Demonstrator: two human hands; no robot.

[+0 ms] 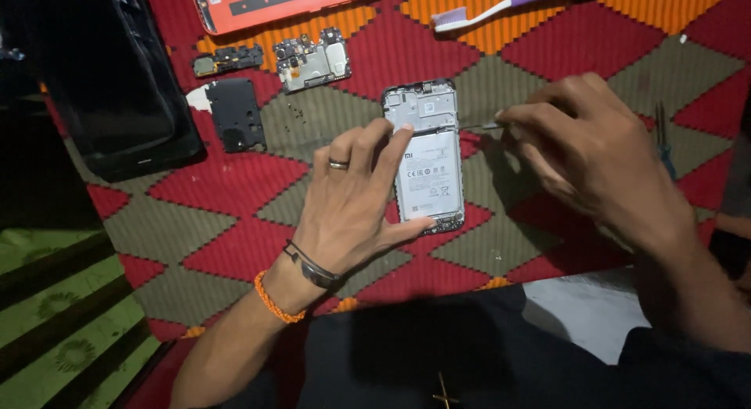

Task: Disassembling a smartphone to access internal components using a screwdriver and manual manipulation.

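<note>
We're looking down on an opened phone (426, 155) lying back-up on the red, orange and grey patterned cloth (235, 182), its white battery exposed in the frame. Our left hand (356, 194) spreads over the phone's left edge, fingers apart, index tip on the upper frame, thumb against the lower corner, pinning it flat. Our right hand (591, 147) comes in from the right, fingers pinched together on a thin metal tool (479, 126) whose tip meets the phone's right edge near the top. Up left of the phone we see a circuit board (313, 59), a small black part (228, 61) and a black cover plate (235, 114). An orange back cover (274, 2) and a toothbrush (501, 4) sit along the top.
</note>
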